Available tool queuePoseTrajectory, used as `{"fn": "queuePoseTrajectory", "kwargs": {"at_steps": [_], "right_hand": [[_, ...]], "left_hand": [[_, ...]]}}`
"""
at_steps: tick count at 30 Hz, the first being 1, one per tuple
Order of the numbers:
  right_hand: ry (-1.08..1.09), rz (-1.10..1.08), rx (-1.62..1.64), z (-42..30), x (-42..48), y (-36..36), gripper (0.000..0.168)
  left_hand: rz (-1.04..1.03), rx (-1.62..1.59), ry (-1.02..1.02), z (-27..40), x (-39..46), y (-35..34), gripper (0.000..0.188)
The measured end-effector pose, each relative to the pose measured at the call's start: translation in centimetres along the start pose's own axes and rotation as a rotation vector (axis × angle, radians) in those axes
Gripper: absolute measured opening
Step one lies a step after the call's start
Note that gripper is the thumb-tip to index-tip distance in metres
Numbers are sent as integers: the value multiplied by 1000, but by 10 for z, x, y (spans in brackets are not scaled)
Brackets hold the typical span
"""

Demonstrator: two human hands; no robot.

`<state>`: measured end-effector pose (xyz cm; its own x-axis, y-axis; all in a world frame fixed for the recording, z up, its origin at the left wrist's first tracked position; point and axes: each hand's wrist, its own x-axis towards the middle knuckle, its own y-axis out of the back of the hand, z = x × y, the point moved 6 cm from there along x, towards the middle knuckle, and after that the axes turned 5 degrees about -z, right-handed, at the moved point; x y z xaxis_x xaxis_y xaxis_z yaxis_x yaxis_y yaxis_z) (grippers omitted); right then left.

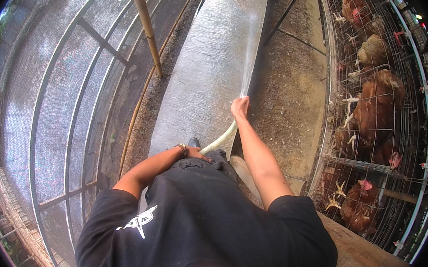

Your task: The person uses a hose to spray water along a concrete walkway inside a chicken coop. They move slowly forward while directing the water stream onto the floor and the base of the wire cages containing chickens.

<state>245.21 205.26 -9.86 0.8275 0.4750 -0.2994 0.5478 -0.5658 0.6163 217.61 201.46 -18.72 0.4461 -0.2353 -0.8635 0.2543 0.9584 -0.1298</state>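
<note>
My right hand [241, 106] is wrapped around the outlet end of a pale green hose [219, 138], out in front of my body. From that end a jet of water [249, 55] shoots forward along the right side of a wet concrete walkway [204, 74]. The hose curves back to my waist, where my left hand [197, 153] grips it close against my dark clothing. Part of the left hand's grip is hidden, and a bracelet [182, 148] circles that wrist. The tip of a dark boot [194, 142] shows just ahead of the left hand.
Wire cages with brown hens [379, 105] line the right side, above a strip of droppings-covered ground [286, 102]. A mesh-covered metal frame [75, 93] stands left, beside a slanting bamboo pole [144, 18]. Thin black metal supports [285, 15] cross the right-hand strip.
</note>
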Motion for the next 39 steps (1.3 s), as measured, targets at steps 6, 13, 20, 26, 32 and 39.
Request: {"fn": "queuePoseTrajectory", "kwargs": {"at_steps": [6, 13, 20, 26, 32, 39], "right_hand": [[68, 24, -11, 12, 12, -9, 25], [92, -8, 27, 2, 11, -14, 26], [78, -77, 9, -7, 8, -17, 26], [110, 11, 5, -1, 15, -17, 23], [149, 159, 44, -4, 1, -8, 34], [52, 221, 96, 25, 13, -6, 42]], "left_hand": [[-110, -38, -106, 51, -51, -6, 83], [-48, -16, -32, 38, -44, -4, 92], [-142, 13, -146, 60, -61, -9, 84], [-139, -12, -202, 62, -54, -10, 73], [-147, -69, -205, 35, -27, -8, 65], [-35, -4, -58, 8, 2, 2, 67]]}}
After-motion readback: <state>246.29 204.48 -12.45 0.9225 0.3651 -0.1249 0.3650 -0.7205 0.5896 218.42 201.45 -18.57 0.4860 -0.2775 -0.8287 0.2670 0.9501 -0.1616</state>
